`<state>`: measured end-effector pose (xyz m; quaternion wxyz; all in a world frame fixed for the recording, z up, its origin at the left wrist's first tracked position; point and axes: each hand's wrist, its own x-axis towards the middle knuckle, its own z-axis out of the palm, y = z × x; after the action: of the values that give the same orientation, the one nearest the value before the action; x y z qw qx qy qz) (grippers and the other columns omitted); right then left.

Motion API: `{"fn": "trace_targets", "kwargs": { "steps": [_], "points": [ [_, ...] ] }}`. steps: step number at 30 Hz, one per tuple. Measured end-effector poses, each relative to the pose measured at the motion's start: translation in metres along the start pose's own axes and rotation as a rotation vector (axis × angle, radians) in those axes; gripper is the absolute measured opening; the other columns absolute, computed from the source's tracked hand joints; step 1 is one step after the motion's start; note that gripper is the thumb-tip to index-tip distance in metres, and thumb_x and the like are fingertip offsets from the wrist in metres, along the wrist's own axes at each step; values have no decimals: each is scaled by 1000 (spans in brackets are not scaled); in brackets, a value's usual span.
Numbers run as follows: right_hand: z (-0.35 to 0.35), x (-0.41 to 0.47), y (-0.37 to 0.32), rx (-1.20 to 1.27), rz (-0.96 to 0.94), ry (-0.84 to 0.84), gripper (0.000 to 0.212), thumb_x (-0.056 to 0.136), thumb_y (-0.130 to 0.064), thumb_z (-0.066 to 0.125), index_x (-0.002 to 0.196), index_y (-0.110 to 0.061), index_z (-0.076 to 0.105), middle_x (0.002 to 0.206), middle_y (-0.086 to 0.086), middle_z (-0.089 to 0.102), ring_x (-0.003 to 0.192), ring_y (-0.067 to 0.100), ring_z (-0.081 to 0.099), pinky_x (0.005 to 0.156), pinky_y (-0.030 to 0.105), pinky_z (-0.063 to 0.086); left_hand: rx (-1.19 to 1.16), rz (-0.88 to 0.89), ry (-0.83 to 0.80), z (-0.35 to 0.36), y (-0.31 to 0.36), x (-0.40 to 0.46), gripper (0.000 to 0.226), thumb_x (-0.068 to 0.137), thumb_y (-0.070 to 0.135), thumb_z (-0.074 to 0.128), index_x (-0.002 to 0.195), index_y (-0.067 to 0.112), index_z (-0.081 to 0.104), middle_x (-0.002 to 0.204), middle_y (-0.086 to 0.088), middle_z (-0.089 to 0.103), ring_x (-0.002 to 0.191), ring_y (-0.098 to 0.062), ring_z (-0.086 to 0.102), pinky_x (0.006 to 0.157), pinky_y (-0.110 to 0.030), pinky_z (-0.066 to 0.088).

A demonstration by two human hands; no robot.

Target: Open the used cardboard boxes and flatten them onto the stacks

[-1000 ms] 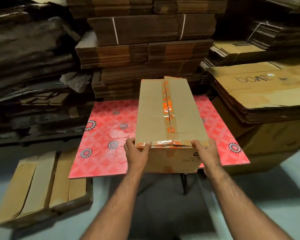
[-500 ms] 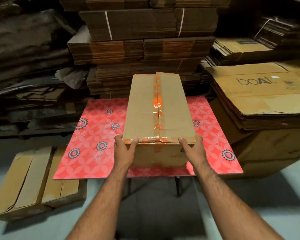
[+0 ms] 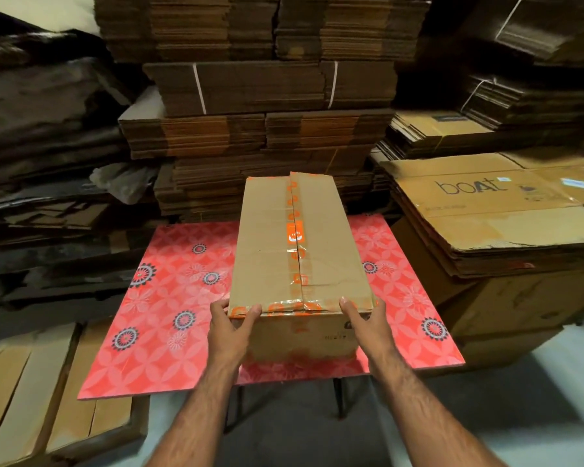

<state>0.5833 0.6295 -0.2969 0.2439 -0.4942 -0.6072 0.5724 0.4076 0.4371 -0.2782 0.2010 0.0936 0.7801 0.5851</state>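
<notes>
The long brown cardboard box [image 3: 300,251], sealed along its top seam with clear tape printed in orange, stands lengthwise in front of you on the bench [image 3: 169,318], a table covered in a red sheet patterned with pale flowers and dark round medallions. The box's flaps are closed and the tape wraps over its near top edge.

Your left hand [image 3: 230,335] grips the near left corner of the box, thumb lying on the top edge and the fingers curled round the side. Your right hand [image 3: 368,326] grips the near right corner, one finger laid over the top edge and the rest wrapped against the side, so each grip is closed on the box.

Just right of the bench sits a stack of flattened tan cardboard sheets [image 3: 506,227], the top one printed "boAt", resting on a larger brown carton [image 3: 520,298]. Behind the bench rises a tall wall of bundled flattened brown boxes [image 3: 260,123], some tied with white string. On the pale floor at the left lies a flattened pale brown box [image 3: 48,389] beside the bench's edge. Dark heaps of cardboard [image 3: 48,136] fill the far left.
</notes>
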Motion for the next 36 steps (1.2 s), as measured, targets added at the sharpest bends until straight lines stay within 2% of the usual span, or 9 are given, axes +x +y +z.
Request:
{"fn": "trace_targets", "kwargs": {
  "steps": [4,8,14,19,22,25,28,32,36],
  "points": [
    [11,-16,-22,16,-58,94,60,82,-49,80,130,-31,47,124,0,64,108,19,64,92,45,57,-210,-116,-20,-6,6,9,46,87,23,81,118,23,48,107,-6,65,88,-21,64,69,-36,53],
    [26,-40,-75,-262,-370,355,71,75,-50,82,132,-20,51,120,-3,51,112,22,55,91,41,47,-408,-248,-137,-14,7,4,28,95,13,70,110,15,46,100,-13,62,74,-25,60,70,-37,51],
    [91,-71,-100,-734,-693,566,79,69,-61,65,134,-17,54,130,6,57,124,29,55,109,57,38,-425,-441,-232,-19,-28,1,16,104,16,55,120,16,56,125,-13,67,101,-23,65,74,-34,53],
    [161,-84,-70,-1119,-871,491,76,82,-57,63,144,-15,52,144,8,54,135,29,51,110,61,36,-171,-347,-347,-46,-41,21,49,98,-4,42,125,33,59,112,8,71,95,-10,65,76,-29,50],
    [186,-89,-54,-1235,-892,417,76,83,-50,67,147,-15,49,149,7,52,138,29,50,111,64,35,-118,-225,-448,-57,-51,35,72,88,-19,47,137,34,54,129,5,67,112,-10,63,91,-28,53],
    [191,-89,-54,-1271,-857,432,76,84,-53,65,147,-15,48,149,7,51,138,28,49,111,62,34,-50,-115,-547,-60,-58,41,79,85,-10,67,151,28,46,147,5,57,127,-7,57,90,-20,54],
    [190,-97,-67,-1259,-787,364,77,81,-57,64,145,-17,50,147,5,51,137,26,47,109,59,33,-51,-11,-553,-59,-49,34,71,76,15,77,143,21,53,132,6,67,120,-7,64,100,-29,54],
    [160,-102,-94,-813,-725,168,72,72,-53,55,139,-26,53,142,-5,52,134,17,47,105,44,28,-59,20,-476,-56,-44,36,104,55,29,79,150,16,38,142,5,55,129,-5,54,107,-27,46],
    [103,-84,-99,-547,-447,448,89,75,-38,75,153,-20,36,157,3,37,145,23,32,114,51,25,-43,-81,-381,-46,-50,49,125,42,42,81,154,20,28,148,0,49,134,-18,50,110,-45,48]
  ]
}}
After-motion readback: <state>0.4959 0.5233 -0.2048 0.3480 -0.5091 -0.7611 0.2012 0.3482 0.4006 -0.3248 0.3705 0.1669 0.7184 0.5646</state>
